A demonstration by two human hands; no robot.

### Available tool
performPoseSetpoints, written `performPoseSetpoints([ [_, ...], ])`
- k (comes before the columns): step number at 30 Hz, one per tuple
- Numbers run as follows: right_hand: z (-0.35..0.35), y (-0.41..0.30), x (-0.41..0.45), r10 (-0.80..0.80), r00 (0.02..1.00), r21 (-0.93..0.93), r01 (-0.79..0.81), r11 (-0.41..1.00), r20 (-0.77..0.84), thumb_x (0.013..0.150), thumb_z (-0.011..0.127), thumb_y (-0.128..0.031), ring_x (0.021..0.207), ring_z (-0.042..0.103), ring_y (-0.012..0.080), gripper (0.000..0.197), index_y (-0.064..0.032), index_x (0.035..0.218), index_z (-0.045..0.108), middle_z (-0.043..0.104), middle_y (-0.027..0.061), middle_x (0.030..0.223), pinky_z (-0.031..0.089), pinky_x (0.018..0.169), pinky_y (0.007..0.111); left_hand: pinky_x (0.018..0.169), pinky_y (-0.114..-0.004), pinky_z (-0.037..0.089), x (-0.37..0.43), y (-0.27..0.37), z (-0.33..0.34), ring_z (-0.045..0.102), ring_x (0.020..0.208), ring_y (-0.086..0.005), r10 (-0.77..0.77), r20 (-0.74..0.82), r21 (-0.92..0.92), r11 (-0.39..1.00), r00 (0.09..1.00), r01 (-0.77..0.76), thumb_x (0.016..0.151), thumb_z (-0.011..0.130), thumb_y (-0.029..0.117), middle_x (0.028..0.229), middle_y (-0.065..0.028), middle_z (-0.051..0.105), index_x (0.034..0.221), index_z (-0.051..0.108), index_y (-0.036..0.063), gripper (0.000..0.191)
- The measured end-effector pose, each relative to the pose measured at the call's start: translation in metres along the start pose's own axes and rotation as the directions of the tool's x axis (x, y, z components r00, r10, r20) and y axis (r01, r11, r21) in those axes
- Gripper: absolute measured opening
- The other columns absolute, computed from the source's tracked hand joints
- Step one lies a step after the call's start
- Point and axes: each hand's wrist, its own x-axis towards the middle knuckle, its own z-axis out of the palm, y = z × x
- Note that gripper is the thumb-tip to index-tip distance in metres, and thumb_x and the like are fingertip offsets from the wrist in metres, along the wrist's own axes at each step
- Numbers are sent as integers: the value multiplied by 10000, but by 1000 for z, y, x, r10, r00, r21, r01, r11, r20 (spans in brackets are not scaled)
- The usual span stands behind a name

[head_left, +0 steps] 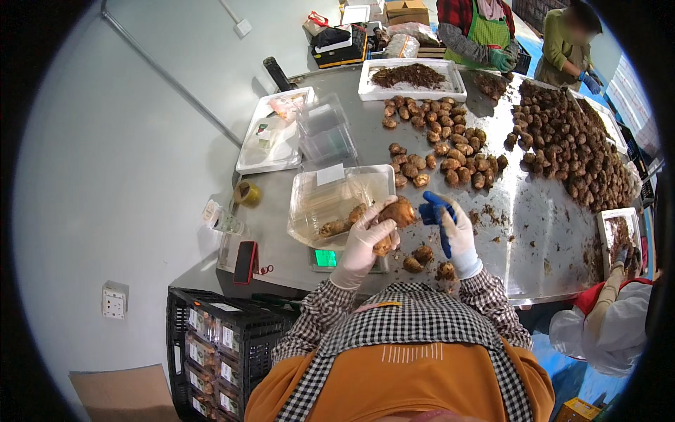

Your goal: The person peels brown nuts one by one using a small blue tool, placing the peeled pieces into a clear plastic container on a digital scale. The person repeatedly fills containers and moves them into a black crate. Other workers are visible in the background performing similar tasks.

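My left hand (364,245), in a thin pale glove, grips a brown taro corm (398,212) between thumb and fingers. A second corm (382,246) shows beneath the same hand. Just to the right is my right hand (457,232), in a white glove with blue-coated fingers. Its fingers are apart, and I see nothing in them. Left of my hands, a clear plastic tray (300,211) with corms (333,228) inside sits over a scale with a lit green display (325,258). A few loose corms (423,254) lie on the metal table near my apron.
Sorted corms (459,153) and a large heap (569,142) cover the table's far and right parts. Stacked clear trays (327,132), a tape roll (247,193) and a phone (244,262) lie left. Co-workers (477,31) stand around the table. Black crates (227,343) stand lower left.
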Motion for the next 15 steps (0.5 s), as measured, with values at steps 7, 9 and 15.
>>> performPoseSetpoints([
  [7, 10, 16, -5, 118, 976, 71, -133, 989, 183, 967, 515, -148, 896, 482, 80, 464, -31, 1399, 390, 538, 2, 1069, 423, 806, 221, 780, -229, 494, 1, -16, 6, 574, 916, -85, 184, -18, 391, 906, 983, -162, 841, 631, -54, 1202, -30, 561, 1371, 450, 49, 570],
  [9, 11, 18, -7, 122, 974, 119, -147, 982, 193, 966, 517, -134, 892, 479, 78, 471, -31, 1405, 381, 536, -2, 1080, 420, 805, 219, 818, -233, 494, -1, -15, 9, 580, 968, -96, 210, -30, 416, 892, 977, -179, 835, 652, -40, 1208, -36, 564, 1366, 456, 52, 573],
  [15, 15, 23, -10, 83, 965, 37, -95, 995, 250, 958, 523, -124, 851, 493, 48, 450, -38, 1387, 418, 572, 5, 1107, 430, 750, 193, 832, -250, 503, 0, -15, 1, 588, 1001, -109, 353, 19, 613, 735, 935, -290, 823, 693, 2, 1178, -44, 586, 1263, 544, 36, 466],
])
